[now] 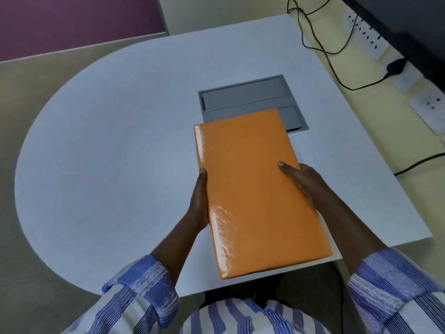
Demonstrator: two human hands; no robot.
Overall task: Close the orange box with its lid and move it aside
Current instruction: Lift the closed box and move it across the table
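Head view: the orange box (255,189), lid on, is gripped along its long sides by both hands above the near part of the pale desk (108,153). The left hand (199,201) clasps the left edge, and the right hand (303,182) clasps the right edge with its thumb on top. The box's far end overlaps a grey recessed panel (240,97) in the desk. Striped sleeves (144,285) cover both forearms.

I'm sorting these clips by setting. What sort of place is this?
Probably an office or meeting room. The white table has a grey cable hatch set into its top, and a row of wall sockets with black cables plugged in runs along the right wall.
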